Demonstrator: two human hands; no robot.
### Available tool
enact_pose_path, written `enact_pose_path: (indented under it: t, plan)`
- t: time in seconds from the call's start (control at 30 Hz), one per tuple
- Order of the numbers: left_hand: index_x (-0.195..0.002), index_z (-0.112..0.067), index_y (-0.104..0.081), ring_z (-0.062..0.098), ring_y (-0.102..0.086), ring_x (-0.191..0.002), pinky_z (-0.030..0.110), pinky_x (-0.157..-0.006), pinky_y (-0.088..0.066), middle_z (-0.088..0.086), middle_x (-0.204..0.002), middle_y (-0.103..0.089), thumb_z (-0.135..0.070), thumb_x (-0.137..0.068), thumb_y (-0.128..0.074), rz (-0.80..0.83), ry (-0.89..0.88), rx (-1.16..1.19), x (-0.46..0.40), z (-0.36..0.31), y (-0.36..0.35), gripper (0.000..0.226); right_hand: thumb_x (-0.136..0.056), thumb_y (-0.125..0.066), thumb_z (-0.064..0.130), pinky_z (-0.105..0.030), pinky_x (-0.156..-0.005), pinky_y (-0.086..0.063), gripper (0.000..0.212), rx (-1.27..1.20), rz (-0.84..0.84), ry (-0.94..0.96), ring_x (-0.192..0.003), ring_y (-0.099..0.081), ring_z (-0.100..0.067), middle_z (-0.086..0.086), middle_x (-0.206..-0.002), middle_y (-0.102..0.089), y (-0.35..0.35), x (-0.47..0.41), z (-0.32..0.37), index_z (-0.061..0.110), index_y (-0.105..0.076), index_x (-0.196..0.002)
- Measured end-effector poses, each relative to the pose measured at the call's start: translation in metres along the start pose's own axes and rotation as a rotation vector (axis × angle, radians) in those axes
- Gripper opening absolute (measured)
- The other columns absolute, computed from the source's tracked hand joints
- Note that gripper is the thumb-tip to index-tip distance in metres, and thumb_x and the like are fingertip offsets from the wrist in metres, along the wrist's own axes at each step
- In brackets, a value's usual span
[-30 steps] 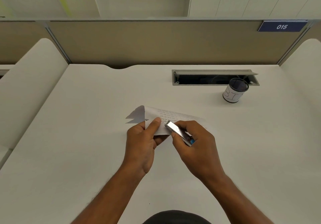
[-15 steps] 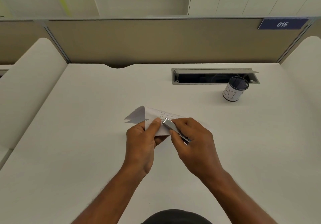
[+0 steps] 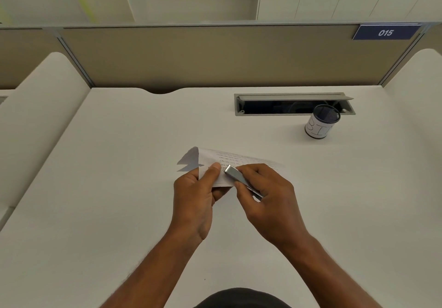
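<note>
A white sheet of paper [image 3: 229,158] with small printed lines is held just above the white desk [image 3: 119,188]. My left hand [image 3: 196,197] pinches its near left corner, thumb on top. My right hand [image 3: 267,200] grips a small silver stapler [image 3: 235,174], whose front end sits over the paper right beside my left thumb. The stapler's rear end is hidden in my right palm.
A small dark cup with a white hand-lettered label [image 3: 321,122] stands at the back right, next to an open grey cable slot [image 3: 293,104]. A tan partition [image 3: 215,56] with a blue "015" plate [image 3: 385,32] closes off the far edge. White side panels flank the desk.
The stapler in my right hand has slid left along the paper toward my left thumb. My left hand and the paper have hardly moved.
</note>
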State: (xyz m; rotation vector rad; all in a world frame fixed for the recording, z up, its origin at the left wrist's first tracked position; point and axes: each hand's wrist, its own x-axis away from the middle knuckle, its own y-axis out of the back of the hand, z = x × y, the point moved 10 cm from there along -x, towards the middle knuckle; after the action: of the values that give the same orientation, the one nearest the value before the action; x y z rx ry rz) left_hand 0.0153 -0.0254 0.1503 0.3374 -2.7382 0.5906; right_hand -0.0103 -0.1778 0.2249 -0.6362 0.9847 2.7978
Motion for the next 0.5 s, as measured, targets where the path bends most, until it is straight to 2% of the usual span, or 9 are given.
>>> enact_pose_path:
  t: [0.3, 0.5]
  plan:
    - [-0.095, -0.014, -0.079, 0.021, -0.078, -0.094, 0.029, -0.073, -0.063, 0.004, -0.098, -0.082, -0.012, -0.097, -0.063, -0.002, -0.027, -0.055, 0.0024, -0.0023, 0.0014, 0.016, -0.091, -0.064, 0.015, -0.023, -0.073, -0.050, 0.026, 0.014, 0.049, 0.014, -0.092, -0.063, -0.016, 0.003, -0.100, -0.068, -0.0031, -0.0036, 0.0040, 0.014, -0.072, -0.116]
    - [-0.099, -0.014, -0.077, 0.019, -0.078, -0.095, 0.030, -0.073, -0.064, 0.001, -0.099, -0.082, -0.010, -0.097, -0.064, 0.000, 0.002, -0.014, 0.0029, 0.0006, 0.0010, 0.014, -0.092, -0.064, 0.015, -0.013, -0.072, -0.044, 0.027, 0.057, 0.062, 0.048, -0.092, -0.060, -0.013, 0.003, -0.103, -0.066, -0.0045, -0.0015, 0.0057, 0.013, -0.071, -0.119]
